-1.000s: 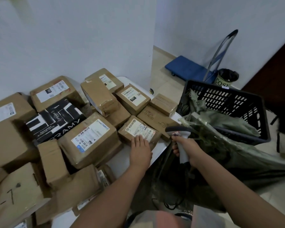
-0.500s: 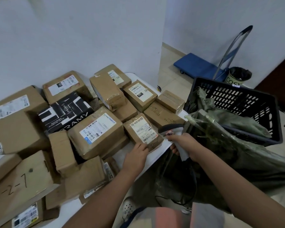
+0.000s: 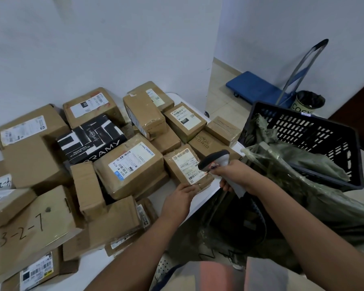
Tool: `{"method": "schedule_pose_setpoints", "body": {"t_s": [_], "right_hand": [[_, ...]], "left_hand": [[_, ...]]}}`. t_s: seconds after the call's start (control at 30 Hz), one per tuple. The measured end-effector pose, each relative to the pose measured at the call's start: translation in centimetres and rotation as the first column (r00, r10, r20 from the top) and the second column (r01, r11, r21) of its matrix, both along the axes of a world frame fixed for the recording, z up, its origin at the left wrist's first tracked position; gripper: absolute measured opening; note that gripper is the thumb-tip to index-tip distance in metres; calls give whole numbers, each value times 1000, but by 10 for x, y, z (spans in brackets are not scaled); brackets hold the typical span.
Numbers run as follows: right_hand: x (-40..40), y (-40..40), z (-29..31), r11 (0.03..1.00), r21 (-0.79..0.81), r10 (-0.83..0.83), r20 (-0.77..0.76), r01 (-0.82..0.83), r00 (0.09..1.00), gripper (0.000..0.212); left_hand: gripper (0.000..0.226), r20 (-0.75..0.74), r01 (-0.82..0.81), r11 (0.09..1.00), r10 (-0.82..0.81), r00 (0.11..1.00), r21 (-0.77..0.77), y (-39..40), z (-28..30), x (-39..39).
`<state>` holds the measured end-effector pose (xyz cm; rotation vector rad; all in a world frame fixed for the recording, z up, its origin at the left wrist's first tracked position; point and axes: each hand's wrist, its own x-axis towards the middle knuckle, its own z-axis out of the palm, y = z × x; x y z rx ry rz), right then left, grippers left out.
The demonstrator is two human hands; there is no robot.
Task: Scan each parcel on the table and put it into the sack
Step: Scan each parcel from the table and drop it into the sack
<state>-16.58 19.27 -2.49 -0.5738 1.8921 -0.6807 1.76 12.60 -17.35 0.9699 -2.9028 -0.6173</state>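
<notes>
In the head view, both forearms reach forward from the near edge toward the right side of the table (image 3: 204, 196). The left hand (image 3: 180, 199) lies palm down with its fingers curled over the near edge of a small parcel (image 3: 187, 166), holding it in place; its wrist is straight and the forearm runs back toward the near left. This parcel sits at the table's near right edge, label up, just right of a larger labelled box (image 3: 130, 164).

The right hand (image 3: 235, 175) is wrapped around the handle of a scanner (image 3: 215, 159), thumb on top near the head. The scanner's dark head points left and down at the parcel's label and hangs just over its right part. The right forearm runs back toward the near right.

The sack (image 3: 303, 198), green and crumpled, hangs open just right of the table, below and beyond the right wrist, draped against a black crate (image 3: 324, 131).

More parcels crowd the table to the left and far side, among them a black-and-white box (image 3: 93, 139) and a carton marked 3-2-7 (image 3: 29, 223).
</notes>
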Motion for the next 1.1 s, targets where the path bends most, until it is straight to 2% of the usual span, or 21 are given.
{"method": "schedule_pose_setpoints", "body": {"t_s": [0.73,0.93,1.1], "right_hand": [[-2,-1,-1,998,19,53,-6,-53,999,22],[-4,-3,-3,999,23,47,-6,-47,999,26],[-7,0,-10,1000,6,-13,2,13,1000,29]], "left_hand": [[56,-1,-21,1000,21,1000,-20,1,9,1],[50,-14,-8,999,8,1000,-41,4,14,0],[52,71,-45,997,49,996,-56,2,7,1]]}}
